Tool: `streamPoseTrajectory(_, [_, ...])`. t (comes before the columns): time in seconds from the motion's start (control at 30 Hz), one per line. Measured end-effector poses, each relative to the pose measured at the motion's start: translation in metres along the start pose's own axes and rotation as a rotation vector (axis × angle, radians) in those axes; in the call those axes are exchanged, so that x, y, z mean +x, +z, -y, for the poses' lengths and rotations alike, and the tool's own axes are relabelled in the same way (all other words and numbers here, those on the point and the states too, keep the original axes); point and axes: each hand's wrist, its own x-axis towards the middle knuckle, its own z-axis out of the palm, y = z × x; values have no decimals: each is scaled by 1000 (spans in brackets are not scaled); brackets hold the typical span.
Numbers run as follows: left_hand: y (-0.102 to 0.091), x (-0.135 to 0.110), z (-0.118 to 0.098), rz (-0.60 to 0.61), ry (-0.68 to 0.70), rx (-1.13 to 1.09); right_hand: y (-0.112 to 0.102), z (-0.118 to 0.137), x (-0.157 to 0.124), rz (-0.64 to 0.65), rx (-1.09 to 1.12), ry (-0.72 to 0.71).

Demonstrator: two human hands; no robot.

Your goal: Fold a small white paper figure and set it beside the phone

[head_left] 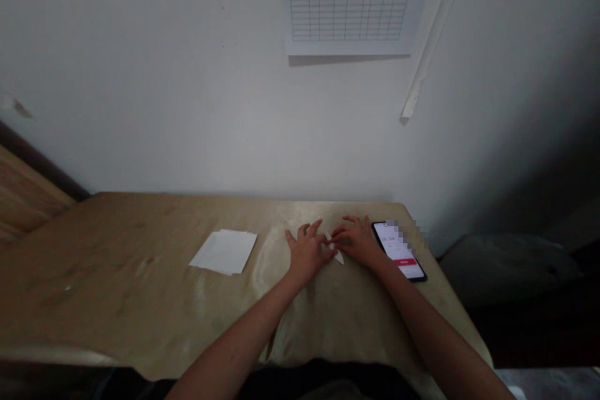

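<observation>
Small folded paper (338, 255) lies near the desk's (140, 300) right rear corner. Left hand (307, 253) is flat and spread, its thumb pressing the paper. Right hand (359, 240) is curled over it, grasp indiscernible. Smartphone (398, 250) lies along the right edge; paper sheets (225, 251) lie to the left, bare surface between.

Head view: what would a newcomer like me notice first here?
The left hand and right hand meet over a small white folded paper scrap on the tan table. Beside the right hand lies a black smartphone with a lit screen. A stack of white paper sheets lies further left.
</observation>
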Motion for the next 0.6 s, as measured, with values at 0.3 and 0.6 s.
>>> streamPoseTrajectory(0.3, [2,-2,-4,74,6,-2,-10,-1,-6,84,11,0])
streamPoseTrajectory(0.6, [5,-2,-2,117,8,1,-13,-8,-16,167,87,1])
